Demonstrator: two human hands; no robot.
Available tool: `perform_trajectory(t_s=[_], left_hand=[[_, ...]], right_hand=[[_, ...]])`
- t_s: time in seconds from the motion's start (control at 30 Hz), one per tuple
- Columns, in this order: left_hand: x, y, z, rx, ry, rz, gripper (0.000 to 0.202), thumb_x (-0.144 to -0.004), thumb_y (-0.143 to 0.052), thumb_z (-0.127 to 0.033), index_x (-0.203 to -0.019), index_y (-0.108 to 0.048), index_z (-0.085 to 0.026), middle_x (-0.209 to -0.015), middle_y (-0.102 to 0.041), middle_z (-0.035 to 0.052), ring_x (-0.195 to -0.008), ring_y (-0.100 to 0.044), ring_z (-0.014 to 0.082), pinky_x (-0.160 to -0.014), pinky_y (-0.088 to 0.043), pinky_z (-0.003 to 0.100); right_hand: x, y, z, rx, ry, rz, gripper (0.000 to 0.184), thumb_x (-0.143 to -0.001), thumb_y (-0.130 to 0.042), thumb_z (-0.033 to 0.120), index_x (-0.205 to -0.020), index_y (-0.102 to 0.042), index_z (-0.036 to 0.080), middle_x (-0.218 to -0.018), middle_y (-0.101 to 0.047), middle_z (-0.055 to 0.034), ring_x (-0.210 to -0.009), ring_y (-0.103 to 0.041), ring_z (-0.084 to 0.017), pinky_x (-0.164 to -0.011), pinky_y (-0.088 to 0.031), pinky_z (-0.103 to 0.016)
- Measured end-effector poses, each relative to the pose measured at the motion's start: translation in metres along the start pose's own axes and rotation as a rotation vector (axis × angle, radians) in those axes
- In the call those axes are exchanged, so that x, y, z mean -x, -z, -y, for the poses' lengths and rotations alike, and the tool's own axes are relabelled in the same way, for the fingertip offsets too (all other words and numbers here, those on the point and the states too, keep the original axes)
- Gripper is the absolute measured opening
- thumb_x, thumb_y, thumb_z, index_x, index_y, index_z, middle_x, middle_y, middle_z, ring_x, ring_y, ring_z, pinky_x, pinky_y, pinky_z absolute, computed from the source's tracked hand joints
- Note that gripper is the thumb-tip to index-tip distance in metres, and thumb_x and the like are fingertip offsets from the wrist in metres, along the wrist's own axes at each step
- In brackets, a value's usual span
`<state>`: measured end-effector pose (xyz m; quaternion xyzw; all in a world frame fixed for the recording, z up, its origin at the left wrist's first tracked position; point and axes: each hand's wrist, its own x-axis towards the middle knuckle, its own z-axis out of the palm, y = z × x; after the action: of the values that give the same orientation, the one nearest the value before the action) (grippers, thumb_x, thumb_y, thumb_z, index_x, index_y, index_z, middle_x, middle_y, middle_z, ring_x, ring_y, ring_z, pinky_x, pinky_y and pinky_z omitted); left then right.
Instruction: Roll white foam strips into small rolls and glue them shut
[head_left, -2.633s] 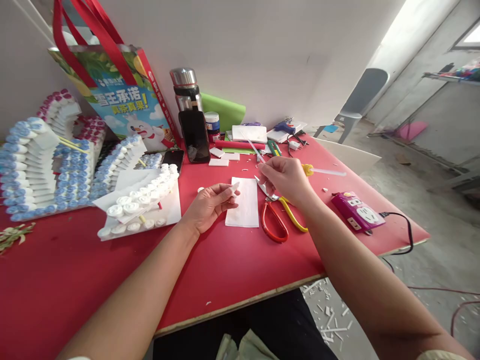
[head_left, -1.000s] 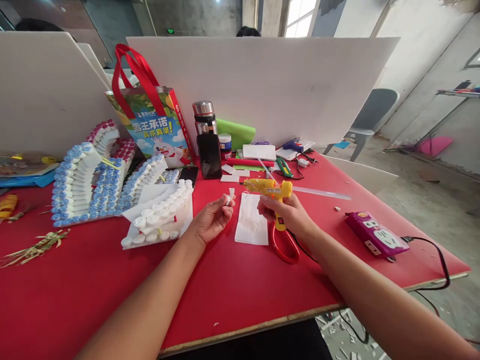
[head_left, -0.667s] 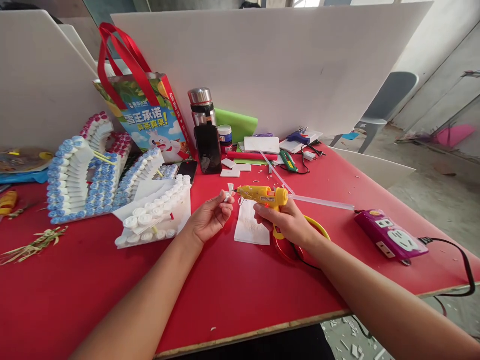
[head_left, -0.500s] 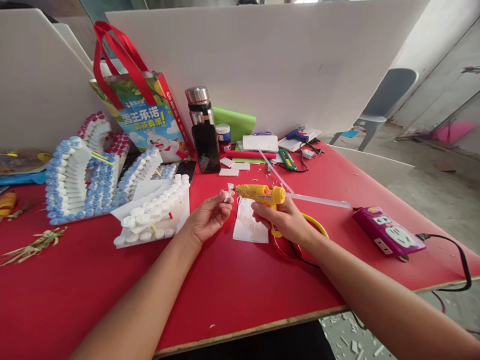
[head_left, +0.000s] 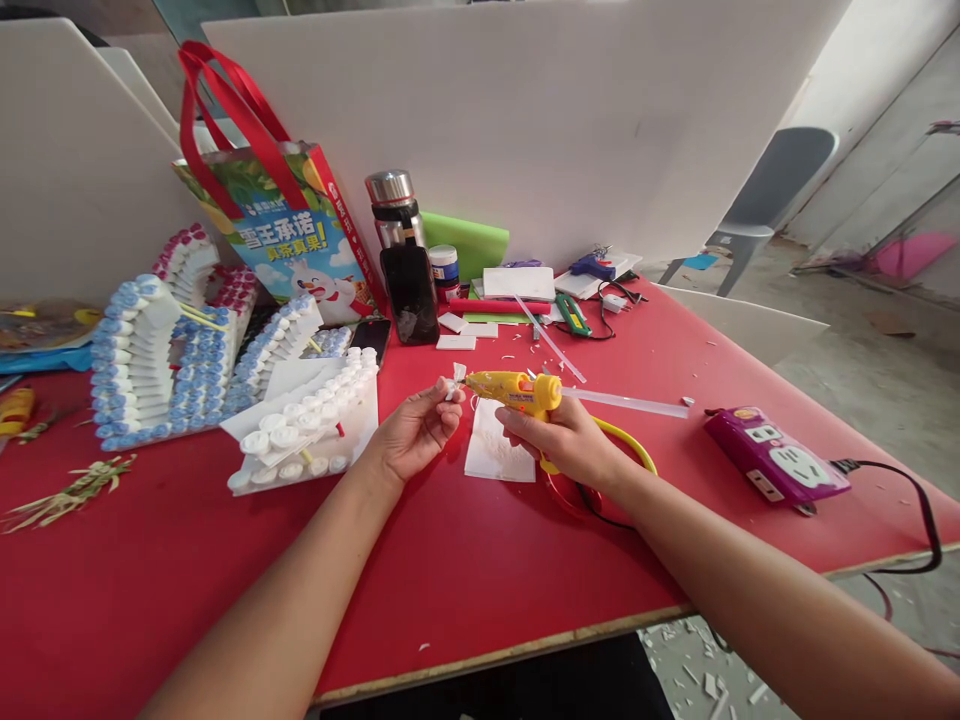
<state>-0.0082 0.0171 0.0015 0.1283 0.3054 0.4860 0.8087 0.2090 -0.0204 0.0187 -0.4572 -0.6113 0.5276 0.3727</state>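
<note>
My left hand (head_left: pixel 421 432) pinches a small white strip (head_left: pixel 458 373), partly rolled, between thumb and fingertips. My right hand (head_left: pixel 562 432) is wrapped round a yellow hot glue gun (head_left: pixel 510 388), whose nozzle points left and meets or nearly meets the strip. A clear glue stick (head_left: pixel 630 402) juts from the gun's back end. Under the gun lies a white sheet (head_left: pixel 495 452) with glue marks. Left of my left hand stands a white board piece (head_left: pixel 360 425) bearing rows of white rolled rosettes (head_left: pixel 283 436).
Blue-and-white rolled structures (head_left: pixel 135 360) and a shopping bag (head_left: pixel 300 240) stand at the left. Behind are a thermos (head_left: pixel 391 215), a phone (head_left: pixel 409 293), a green cutter (head_left: pixel 574 314) and a blue glue gun (head_left: pixel 594 266). A purple power strip (head_left: pixel 776 460) sits at right.
The glue gun and my right hand have shifted slightly left. My left hand still pinches the white strip, almost unmoved. The view has turned a little.
</note>
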Motion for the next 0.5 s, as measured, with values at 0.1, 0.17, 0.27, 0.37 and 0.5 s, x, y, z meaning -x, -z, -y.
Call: perform_trajectory(t_s=[0.1,0.17,0.27,0.37,0.5], left_hand=[[0.0,-0.0006,-0.0001,-0.011,-0.005,-0.003,0.023,-0.1,-0.048,-0.013,-0.082,-0.062,-0.007,-0.082,-0.057,0.0068,-0.056,-0.052,0.0029,-0.053,-0.053,0.012],[0.0002,-0.0018,0.0,-0.026,-0.02,-0.025,0.021,-0.098,-0.051,-0.011,-0.081,-0.062,-0.008,-0.082,-0.058,0.0068,-0.055,-0.051,0.0031,-0.052,-0.053,0.012],[0.0002,-0.0034,0.0004,-0.052,-0.043,-0.045,0.017,-0.095,-0.056,-0.009,-0.079,-0.063,-0.008,-0.081,-0.058,0.0066,-0.055,-0.051,0.0034,-0.051,-0.052,0.013],[-0.0001,-0.0037,0.0008,-0.082,-0.06,-0.048,0.015,-0.093,-0.058,-0.007,-0.079,-0.064,-0.008,-0.08,-0.059,0.0062,-0.056,-0.052,0.004,-0.051,-0.052,0.013],[-0.0003,-0.003,0.0007,-0.115,-0.073,-0.054,0.016,-0.092,-0.059,-0.008,-0.077,-0.065,-0.008,-0.08,-0.06,0.0071,-0.056,-0.052,0.0042,-0.051,-0.052,0.014]], right_hand=[[0.0004,-0.0002,0.0012,0.018,-0.013,0.0,0.041,-0.086,-0.064,0.054,-0.071,-0.059,0.017,-0.064,-0.054,-0.0004,-0.057,-0.045,-0.011,-0.053,-0.035,-0.027],[0.0006,-0.0003,0.0018,0.034,-0.035,-0.002,0.042,-0.086,-0.064,0.056,-0.07,-0.059,0.017,-0.064,-0.055,-0.0009,-0.056,-0.046,-0.011,-0.052,-0.035,-0.027],[0.0009,-0.0003,0.0018,0.045,-0.033,-0.01,0.043,-0.086,-0.063,0.057,-0.07,-0.058,0.017,-0.064,-0.055,-0.0008,-0.056,-0.046,-0.011,-0.052,-0.035,-0.027],[0.0007,-0.0001,-0.0003,0.044,-0.014,-0.025,0.043,-0.086,-0.063,0.057,-0.069,-0.056,0.018,-0.064,-0.053,-0.0005,-0.057,-0.045,-0.011,-0.052,-0.035,-0.027],[-0.0009,0.0009,-0.005,0.015,-0.005,-0.054,0.044,-0.085,-0.064,0.058,-0.068,-0.056,0.018,-0.063,-0.054,-0.0011,-0.055,-0.045,-0.011,-0.051,-0.036,-0.028]])
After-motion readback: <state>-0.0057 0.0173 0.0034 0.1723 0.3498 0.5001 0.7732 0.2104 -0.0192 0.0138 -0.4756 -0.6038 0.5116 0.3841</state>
